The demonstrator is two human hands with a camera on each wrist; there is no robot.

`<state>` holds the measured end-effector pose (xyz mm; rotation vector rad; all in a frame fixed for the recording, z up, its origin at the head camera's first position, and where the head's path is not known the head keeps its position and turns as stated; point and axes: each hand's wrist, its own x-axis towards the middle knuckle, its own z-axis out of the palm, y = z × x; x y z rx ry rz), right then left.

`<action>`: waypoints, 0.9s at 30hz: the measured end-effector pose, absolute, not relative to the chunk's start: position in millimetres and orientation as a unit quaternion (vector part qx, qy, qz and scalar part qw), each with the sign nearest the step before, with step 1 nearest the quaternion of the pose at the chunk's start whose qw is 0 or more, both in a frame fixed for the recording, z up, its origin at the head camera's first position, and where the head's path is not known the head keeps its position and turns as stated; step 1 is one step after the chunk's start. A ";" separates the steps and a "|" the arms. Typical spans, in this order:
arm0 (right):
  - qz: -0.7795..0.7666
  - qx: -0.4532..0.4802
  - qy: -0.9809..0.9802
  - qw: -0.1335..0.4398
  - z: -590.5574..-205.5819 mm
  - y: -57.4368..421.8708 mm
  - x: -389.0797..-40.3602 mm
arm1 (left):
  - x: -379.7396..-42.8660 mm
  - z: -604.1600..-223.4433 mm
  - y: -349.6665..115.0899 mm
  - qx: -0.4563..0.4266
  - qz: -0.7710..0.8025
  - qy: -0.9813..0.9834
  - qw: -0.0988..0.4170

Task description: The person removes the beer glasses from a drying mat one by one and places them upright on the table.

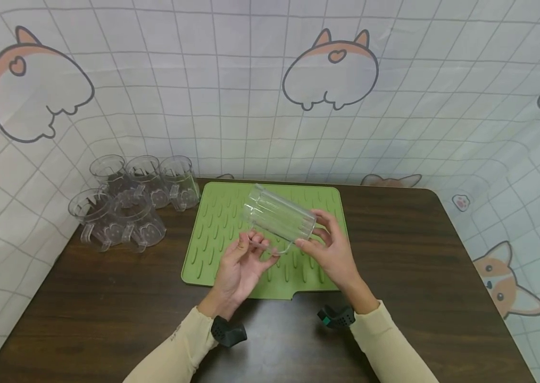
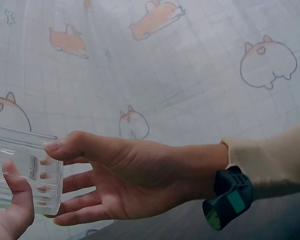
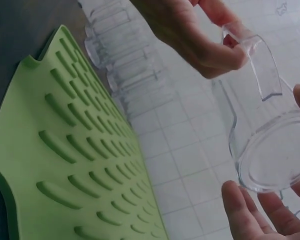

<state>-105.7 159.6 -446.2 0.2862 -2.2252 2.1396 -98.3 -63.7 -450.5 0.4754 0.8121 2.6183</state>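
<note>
A clear mug (image 1: 279, 213) is held on its side above the green drying mat (image 1: 222, 213), its base end toward the right. With thumb and fingers my left hand (image 1: 241, 266) pinches the mug's handle. My right hand (image 1: 332, 247) grips the base end, thumb on the near side and fingers on the far side. In the right wrist view the round base of the mug (image 3: 277, 155) faces the camera, with right fingertips (image 3: 235, 205) along its edge. The left wrist view catches the right hand (image 2: 120, 175) around the mug's end, and part of the left hand (image 2: 12, 210).
Several more clear mugs (image 1: 145, 213) stand upright in a group on the left of the dark wooden table (image 1: 394, 255), their handles toward the near side. A gridded cloth backdrop (image 1: 250, 133) with cartoon dogs hangs behind and at both sides.
</note>
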 end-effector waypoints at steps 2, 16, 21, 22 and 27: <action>0.692 0.096 -0.715 0.011 -445.8 160.7 -105.8 | -97.9 -449.9 -65.6 0.178 0.920 0.302 0.175; 0.643 0.132 -0.754 0.033 -451.6 182.0 -106.1 | -101.0 -443.2 -85.9 0.234 0.871 0.410 0.138; 0.615 0.137 -0.774 0.059 -455.8 192.0 -109.7 | -102.9 -441.7 -94.4 0.225 0.831 0.495 0.113; 0.609 0.133 -0.779 0.064 -456.4 194.0 -110.4 | -103.1 -441.7 -96.0 0.223 0.827 0.505 0.108; 0.592 0.105 -0.796 0.071 -458.1 203.9 -112.2 | -103.1 -440.3 -105.4 0.210 0.813 0.535 0.091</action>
